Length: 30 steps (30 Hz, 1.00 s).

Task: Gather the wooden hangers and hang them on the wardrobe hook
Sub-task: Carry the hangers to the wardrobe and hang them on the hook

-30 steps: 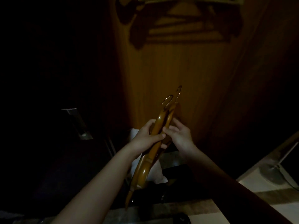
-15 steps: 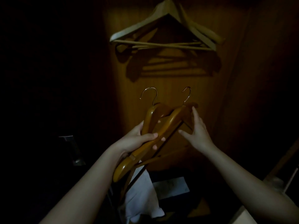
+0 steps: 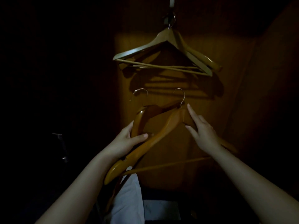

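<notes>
1. One wardrobe (image 3: 178,143) panel fills the lit centre of the frame.
2. Several hung hangers (image 3: 161,44) cluster at upper centre, against the panel.
3. Two held hangers (image 3: 155,135) cross at mid-frame, below the hung ones.
4. A white cloth (image 3: 129,199) shows at bottom centre.
5. The left grip (image 3: 124,141) curls round both held hangers' left arms. The right grip (image 3: 203,135) pinches the front one's right arm between thumb and forefinger.
6. The hook (image 3: 171,16) at top centre carries the hung hangers.

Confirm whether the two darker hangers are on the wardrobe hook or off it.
Off. The two darker hangers are held by the left hand and right hand, their metal hooks free below the wardrobe hook.
</notes>
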Each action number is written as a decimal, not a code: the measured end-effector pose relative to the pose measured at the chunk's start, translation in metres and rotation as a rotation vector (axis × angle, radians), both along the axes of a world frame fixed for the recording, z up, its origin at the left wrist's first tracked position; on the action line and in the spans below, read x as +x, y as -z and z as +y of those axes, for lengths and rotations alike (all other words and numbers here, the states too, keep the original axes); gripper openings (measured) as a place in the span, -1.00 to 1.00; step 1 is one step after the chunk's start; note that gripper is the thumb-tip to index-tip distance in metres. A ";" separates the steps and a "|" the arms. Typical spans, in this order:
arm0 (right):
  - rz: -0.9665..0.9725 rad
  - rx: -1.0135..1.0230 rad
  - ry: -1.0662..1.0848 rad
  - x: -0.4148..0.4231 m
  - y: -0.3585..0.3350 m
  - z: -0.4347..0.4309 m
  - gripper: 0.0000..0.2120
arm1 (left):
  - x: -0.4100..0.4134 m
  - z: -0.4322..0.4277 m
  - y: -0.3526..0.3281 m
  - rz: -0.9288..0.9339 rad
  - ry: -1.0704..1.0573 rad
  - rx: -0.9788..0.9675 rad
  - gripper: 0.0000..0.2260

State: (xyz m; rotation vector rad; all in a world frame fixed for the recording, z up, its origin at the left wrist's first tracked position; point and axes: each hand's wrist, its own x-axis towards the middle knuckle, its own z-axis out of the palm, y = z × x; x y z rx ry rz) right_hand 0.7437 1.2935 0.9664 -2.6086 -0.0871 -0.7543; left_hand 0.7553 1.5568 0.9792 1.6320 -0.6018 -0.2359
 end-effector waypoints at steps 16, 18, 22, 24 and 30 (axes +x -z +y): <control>-0.233 -0.232 0.017 0.036 -0.095 -0.036 -0.38 | -0.008 -0.019 -0.077 -0.509 -0.726 0.172 -0.36; -0.267 -0.258 0.034 0.042 -0.111 -0.040 -0.37 | -0.002 -0.023 -0.091 -0.537 -0.755 0.253 -0.37; -0.358 -0.272 0.105 0.058 -0.143 -0.045 -0.37 | 0.014 -0.030 -0.112 -0.546 -0.826 0.361 -0.36; -0.373 -0.259 0.136 0.068 -0.156 -0.043 -0.37 | 0.023 -0.037 -0.117 -0.584 -0.881 0.372 -0.34; -0.367 -0.175 0.158 0.106 -0.183 -0.032 -0.36 | 0.061 -0.063 -0.129 -0.715 -1.061 0.339 -0.24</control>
